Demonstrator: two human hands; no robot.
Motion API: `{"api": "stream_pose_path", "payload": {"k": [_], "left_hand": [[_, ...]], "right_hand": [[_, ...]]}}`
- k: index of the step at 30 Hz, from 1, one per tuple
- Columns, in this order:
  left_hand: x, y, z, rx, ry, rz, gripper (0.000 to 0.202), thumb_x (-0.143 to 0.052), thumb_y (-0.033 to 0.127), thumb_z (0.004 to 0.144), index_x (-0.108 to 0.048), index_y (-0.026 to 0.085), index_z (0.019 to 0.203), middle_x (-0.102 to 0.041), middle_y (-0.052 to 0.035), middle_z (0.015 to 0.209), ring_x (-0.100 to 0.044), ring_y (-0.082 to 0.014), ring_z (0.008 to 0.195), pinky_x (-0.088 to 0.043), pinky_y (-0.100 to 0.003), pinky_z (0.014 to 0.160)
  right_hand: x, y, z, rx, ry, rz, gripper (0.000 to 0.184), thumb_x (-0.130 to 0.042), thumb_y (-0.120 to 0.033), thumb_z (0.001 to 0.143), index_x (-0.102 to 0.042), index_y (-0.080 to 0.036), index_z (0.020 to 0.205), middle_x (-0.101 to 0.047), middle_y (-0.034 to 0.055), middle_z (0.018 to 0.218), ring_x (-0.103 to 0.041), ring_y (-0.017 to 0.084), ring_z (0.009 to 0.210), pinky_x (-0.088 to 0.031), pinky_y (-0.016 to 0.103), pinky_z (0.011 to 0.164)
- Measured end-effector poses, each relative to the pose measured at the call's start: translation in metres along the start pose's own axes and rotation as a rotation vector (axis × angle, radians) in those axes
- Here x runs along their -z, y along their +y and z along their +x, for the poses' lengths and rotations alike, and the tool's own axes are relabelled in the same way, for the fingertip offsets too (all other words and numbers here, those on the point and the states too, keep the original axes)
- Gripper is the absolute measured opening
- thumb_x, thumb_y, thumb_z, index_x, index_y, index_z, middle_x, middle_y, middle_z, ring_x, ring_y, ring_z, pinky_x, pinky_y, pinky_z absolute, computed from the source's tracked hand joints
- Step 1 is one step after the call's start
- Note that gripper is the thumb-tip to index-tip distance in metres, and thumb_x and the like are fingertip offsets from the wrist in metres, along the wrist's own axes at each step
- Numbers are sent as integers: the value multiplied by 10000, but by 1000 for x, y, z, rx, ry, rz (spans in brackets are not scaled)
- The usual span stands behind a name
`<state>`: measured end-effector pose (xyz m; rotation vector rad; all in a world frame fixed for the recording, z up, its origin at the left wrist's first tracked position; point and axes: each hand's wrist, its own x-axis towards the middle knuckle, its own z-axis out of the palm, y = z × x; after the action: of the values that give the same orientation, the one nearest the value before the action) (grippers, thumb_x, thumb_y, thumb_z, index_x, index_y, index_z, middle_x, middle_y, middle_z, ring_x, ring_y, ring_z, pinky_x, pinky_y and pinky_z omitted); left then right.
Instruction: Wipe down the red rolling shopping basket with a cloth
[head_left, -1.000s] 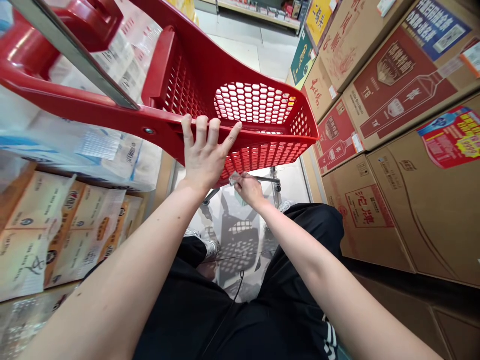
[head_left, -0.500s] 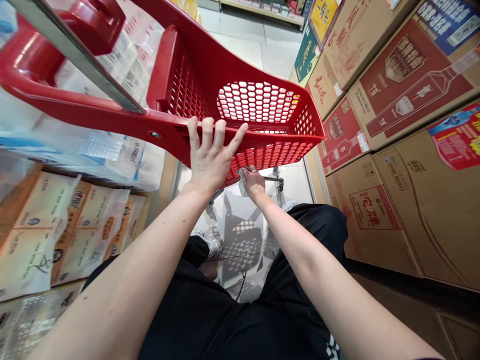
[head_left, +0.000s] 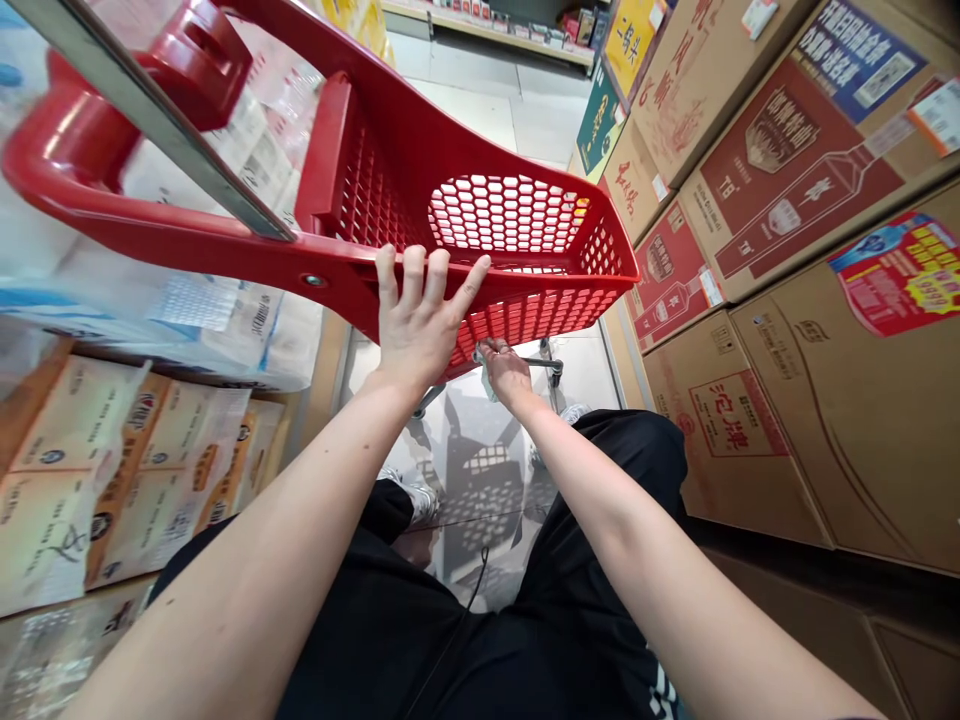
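Observation:
My left hand (head_left: 416, 320) has its fingers hooked over the rim of a red perforated plastic shopping cart basket (head_left: 525, 320), with the thumb spread along the edge. Below the basket, my right hand (head_left: 506, 372) pinches a small pale, translucent plastic packet (head_left: 488, 386). That hand is right next to a thin metal cart bar (head_left: 536, 361). Much of the packet is hidden by my fingers.
Stacked cardboard cartons (head_left: 787, 190) printed with bottles form a wall on the right. Plastic-wrapped packs (head_left: 135, 470) are stacked on the left. A grey cart handle bar (head_left: 142, 110) crosses the upper left, and a tiled aisle floor (head_left: 472, 110) runs ahead.
The packet has shifted from the left of my right hand's fingers to beneath them. My right hand sits slightly lower and further right, and the basket has shifted only slightly in view.

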<state>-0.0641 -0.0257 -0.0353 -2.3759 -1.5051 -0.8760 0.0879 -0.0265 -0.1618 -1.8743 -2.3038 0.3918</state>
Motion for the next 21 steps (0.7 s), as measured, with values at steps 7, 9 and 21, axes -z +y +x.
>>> {"api": "stream_pose_path", "payload": {"k": [7, 9, 21], "left_hand": [[5, -2, -1, -44, -14, 29, 524, -296, 272, 959, -308, 301, 1482, -375, -28, 1508, -107, -223, 1469, -49, -650, 1167], [10, -1, -1, -68, -38, 37, 566, -315, 252, 929, -279, 295, 1492, -333, -32, 1540, -122, -244, 1465, -69, -675, 1160], [42, -11, -10, -165, -85, -33, 551, -275, 224, 971, -239, 261, 1520, -203, -34, 1610, -149, -217, 1488, -112, -578, 1209]], "right_hand": [[3, 7, -26, 34, -78, 56, 350, -418, -261, 971, -627, -265, 1252, -640, 51, 1208, -601, 177, 1101, -473, 245, 903], [6, 3, -29, 12, -28, 84, 364, -415, -262, 974, -598, -257, 1289, -628, 47, 1232, -590, 172, 1128, -468, 237, 919], [12, -17, -1, 113, 47, -116, 440, -338, -203, 995, -470, -300, 1403, -514, 88, 1412, -514, 221, 1241, -456, 334, 997]]}}
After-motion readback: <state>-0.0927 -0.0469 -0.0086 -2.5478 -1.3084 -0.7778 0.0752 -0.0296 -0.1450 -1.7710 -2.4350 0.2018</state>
